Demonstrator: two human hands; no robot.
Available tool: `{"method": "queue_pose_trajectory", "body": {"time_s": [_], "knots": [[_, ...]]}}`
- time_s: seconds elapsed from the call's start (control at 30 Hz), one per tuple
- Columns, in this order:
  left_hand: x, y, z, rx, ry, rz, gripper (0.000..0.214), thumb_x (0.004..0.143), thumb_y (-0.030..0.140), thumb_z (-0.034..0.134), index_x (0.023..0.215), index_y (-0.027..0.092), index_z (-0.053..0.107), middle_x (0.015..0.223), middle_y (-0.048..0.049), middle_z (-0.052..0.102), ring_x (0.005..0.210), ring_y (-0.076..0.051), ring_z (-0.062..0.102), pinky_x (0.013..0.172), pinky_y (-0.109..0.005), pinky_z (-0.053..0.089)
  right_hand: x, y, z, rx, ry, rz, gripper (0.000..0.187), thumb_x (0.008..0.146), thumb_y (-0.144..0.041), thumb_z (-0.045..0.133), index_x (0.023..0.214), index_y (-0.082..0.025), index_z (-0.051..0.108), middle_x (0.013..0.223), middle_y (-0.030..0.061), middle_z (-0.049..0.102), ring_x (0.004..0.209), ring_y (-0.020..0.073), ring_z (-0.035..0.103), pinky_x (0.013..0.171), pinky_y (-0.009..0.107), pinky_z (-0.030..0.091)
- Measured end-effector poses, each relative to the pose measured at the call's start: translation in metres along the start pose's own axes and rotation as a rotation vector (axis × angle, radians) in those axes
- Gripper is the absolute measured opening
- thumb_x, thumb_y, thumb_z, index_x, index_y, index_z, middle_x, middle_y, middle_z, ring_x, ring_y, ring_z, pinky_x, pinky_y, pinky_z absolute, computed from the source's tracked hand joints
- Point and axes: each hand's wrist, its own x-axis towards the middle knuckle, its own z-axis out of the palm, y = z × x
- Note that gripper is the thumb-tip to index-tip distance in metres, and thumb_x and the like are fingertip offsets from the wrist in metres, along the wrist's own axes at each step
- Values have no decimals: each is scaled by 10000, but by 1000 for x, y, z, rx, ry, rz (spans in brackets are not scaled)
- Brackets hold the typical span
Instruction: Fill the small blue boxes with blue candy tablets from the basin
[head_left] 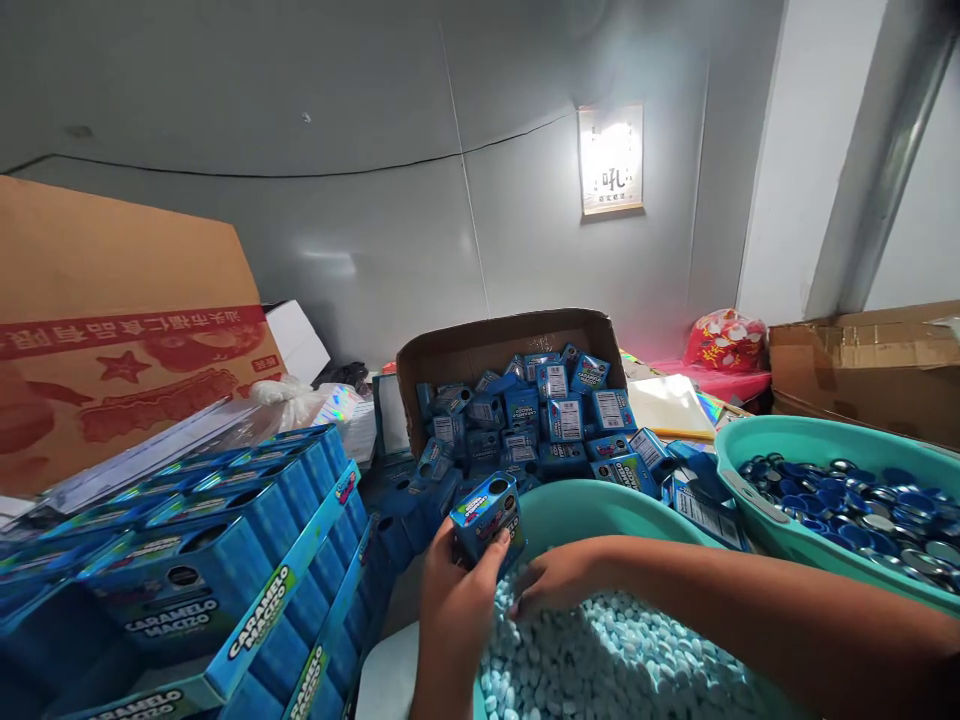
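Left hand (pixel 452 605) is closed round a small blue box (pixel 487 515), hole side up, held just above the far rim of the teal basin (pixel 577 505). Right hand (pixel 553 582) lies fingers-down in the pale blue candies (pixel 607 655) filling that basin; I cannot tell whether it grips any. I note an open carton (pixel 487 350) of like boxes behind it.

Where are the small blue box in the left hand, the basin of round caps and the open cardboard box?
small blue box (pixel 487 512): head view, printed front face.
basin of round caps (pixel 796 428): head view, teal far wall.
cardboard box (pixel 495 348): head view, brown back wall.
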Motion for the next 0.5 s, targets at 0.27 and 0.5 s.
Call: {"method": "queue_pose_trajectory", "body": {"time_s": [0.27, 0.5], "knots": [[0, -1, 1, 13, -6, -3, 407, 681, 395, 718, 1000, 153, 646, 961, -84, 751, 922, -252, 689, 874, -382, 516, -16, -12, -1, -127, -172, -111, 324, 684, -545, 720, 602, -238, 656, 615, -17, 581, 564, 160, 510, 529, 286, 384], [-4, -3, 5, -36, -39, -24, 372, 705, 353, 721, 1017, 163, 645, 984, -67, 747, 953, -231, 675, 900, -357, 507, -29, -3, 9, -182, -4, -165, 761, 64, -292, 930, 803, -252, 751, 606, -52, 582, 505, 175, 530, 547, 306, 455]]}}
